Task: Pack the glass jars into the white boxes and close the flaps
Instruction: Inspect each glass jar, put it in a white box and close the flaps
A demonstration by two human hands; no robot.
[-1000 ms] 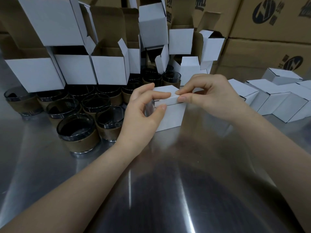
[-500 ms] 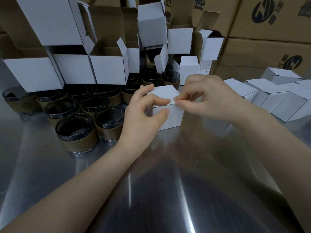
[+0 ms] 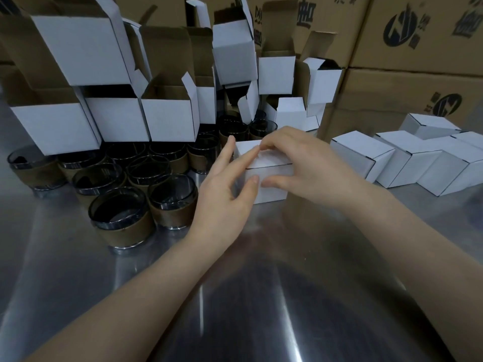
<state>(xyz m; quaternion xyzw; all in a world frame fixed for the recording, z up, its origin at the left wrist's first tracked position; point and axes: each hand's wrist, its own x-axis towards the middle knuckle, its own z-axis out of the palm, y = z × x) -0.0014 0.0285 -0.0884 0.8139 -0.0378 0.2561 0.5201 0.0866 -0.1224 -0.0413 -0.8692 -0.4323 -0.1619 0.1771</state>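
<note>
Right now both of your hands meet on one white box, which stands upright on the shiny metal surface a little beyond the middle of your view; its lid flap lies folded down across the top, and a thin dark seam shows along the front edge where the flap meets the front wall; what is inside the box cannot be seen.

Your left hand comes in from the near left with its fingers held fairly straight; the forefinger lies along the left part of the lid, another finger reaches past the far left corner, and the thumb tip rests on the front wall; it steadies the box without curling round it. Your right hand arches over the right half of the lid with its fingers bent, tips down on the flap, while its thumb presses flat against the front wall just below the seam; so it grips the box between fingers and thumb.

Just left of the box, close beside your left hand, stand the glass jars, dark and open-mouthed, each in a brown sleeve, crowded together and touching; behind them the open white boxes are stacked with flaps up, some tilted; well to the right several closed white boxes lie side by side on the surface; brown cartons with dark printed logos fill the background.
</note>
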